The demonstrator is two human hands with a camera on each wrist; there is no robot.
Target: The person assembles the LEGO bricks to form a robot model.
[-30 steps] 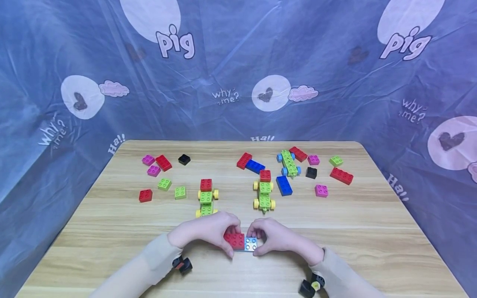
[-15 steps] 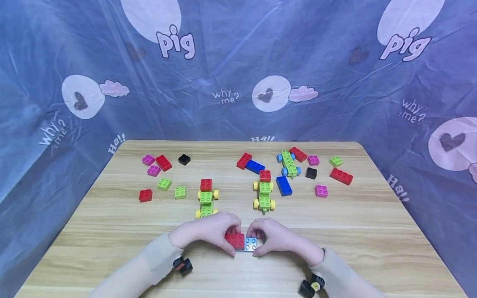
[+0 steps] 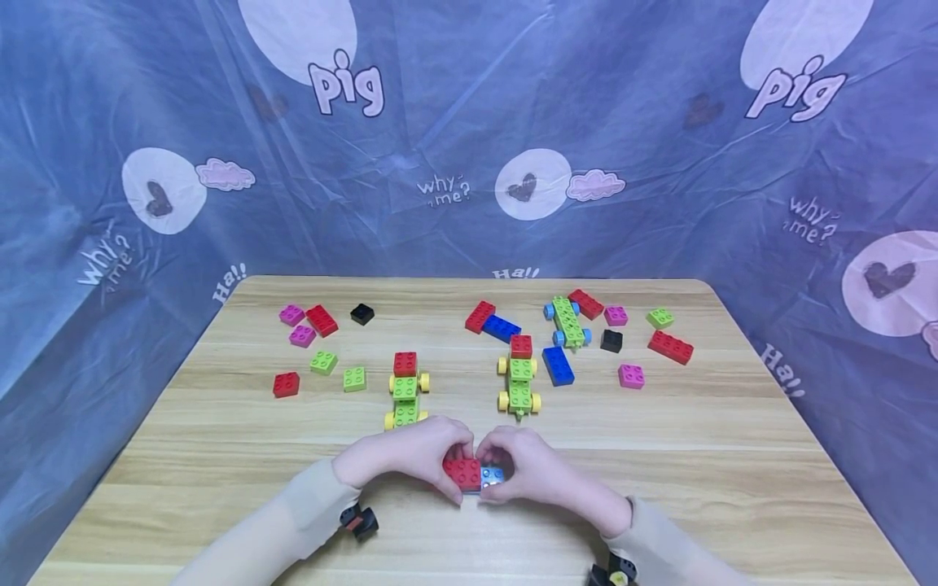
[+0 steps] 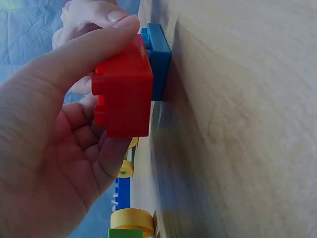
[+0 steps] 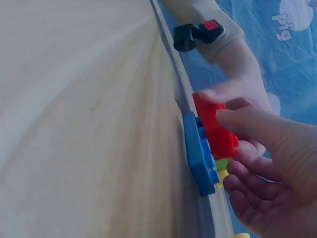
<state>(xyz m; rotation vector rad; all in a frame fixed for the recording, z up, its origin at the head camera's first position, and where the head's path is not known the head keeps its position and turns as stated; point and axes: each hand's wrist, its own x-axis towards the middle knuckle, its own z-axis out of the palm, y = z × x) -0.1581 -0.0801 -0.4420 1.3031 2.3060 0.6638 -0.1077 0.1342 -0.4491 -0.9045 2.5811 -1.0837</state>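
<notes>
In the head view my left hand (image 3: 428, 456) grips the left part of a red toy brick (image 3: 462, 474), thumb on the near side and fingers on the far side. Under its right end is a thinner light-blue brick (image 3: 492, 476), close over the table, with some studs showing. My right hand (image 3: 531, 468) is at the right end; in the right wrist view its thumb (image 5: 237, 118) lies on the red brick, the other fingers curled on the far side. From the left wrist, the red brick (image 4: 126, 87) overhangs the blue brick (image 4: 159, 59).
Beyond the hands stand two green wheeled bases with yellow wheels and red bricks, one left (image 3: 405, 391), one right (image 3: 520, 382). A green base with blue wheels (image 3: 567, 319) is farther back. Loose bricks, such as a blue brick (image 3: 558, 365) and a black brick (image 3: 362, 313), lie around.
My right hand has shifted left along the blue brick to the red brick's end, covering more of the blue studs. The left hand and the bricks stay nearly in place.
</notes>
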